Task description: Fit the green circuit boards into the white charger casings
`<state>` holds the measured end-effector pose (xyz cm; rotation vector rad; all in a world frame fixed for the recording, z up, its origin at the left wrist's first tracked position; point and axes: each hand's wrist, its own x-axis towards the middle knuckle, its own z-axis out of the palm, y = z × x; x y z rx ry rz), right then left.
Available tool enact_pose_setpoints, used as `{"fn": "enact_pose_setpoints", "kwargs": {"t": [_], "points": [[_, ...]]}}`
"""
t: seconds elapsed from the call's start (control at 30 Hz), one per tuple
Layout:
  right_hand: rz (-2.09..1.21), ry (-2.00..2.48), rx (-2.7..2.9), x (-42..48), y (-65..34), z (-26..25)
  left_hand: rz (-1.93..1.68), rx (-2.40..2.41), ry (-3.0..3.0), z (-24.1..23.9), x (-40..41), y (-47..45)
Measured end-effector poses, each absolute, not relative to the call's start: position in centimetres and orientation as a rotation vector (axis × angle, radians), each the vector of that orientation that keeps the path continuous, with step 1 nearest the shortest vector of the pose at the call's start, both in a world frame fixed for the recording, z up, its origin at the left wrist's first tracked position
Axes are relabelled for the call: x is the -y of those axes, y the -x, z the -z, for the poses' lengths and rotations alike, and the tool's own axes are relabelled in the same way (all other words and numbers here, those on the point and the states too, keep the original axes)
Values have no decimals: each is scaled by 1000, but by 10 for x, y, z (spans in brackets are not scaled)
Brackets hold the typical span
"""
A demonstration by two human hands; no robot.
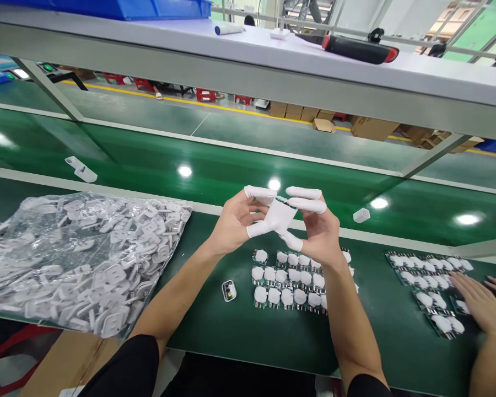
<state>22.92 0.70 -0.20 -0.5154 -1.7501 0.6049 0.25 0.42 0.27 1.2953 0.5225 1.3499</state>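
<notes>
Near the middle of the frame, a white square piece (284, 213) is held up between both hands, tilted, above the far part of the green surface (215, 336). The left grip (235, 223) is closed on it from the left, thumb on its lower left side and a fingertip at its upper left corner. The right grip (321, 230) is closed on it from the right, a forefinger along the upper right corner and the thumb at the bottom edge, with another finger extended just above. White finger cots (261, 192) cover these fingertips and thumbs. Below the piece, right of centre, rows of circuit boards with white round pads (287, 296) lie partly behind the right forearm. A small open white case (228, 290) sits at lower centre, left of those rows. A clear bag of white plastic parts (116, 275) fills the lower left. At the lower right edge, a co-worker's hand (477, 300) is beside more boards (427, 281).
</notes>
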Motion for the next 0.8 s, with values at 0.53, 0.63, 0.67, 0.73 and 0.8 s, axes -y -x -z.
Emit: {"fn": "enact_pose_setpoints", "kwargs": {"t": [0.53, 0.63, 0.67, 0.73, 0.8], "points": [[-71, 555, 1638, 17, -211, -4, -1763, -385, -1866, 19, -5, -11], [-77, 509, 1649, 22, -213, -5, -1785, -370, -1859, 16, -4, -9], [-83, 503, 1657, 24, -214, -6, -1782, -364, -1879, 14, -4, -8], [-119, 527, 1685, 28, -216, -10, -1767, -362, -1950, 9, -3, -7], [-217, 605, 1702, 32, -216, -14, -1762, -361, -2035, 4, -2, -6]]}}
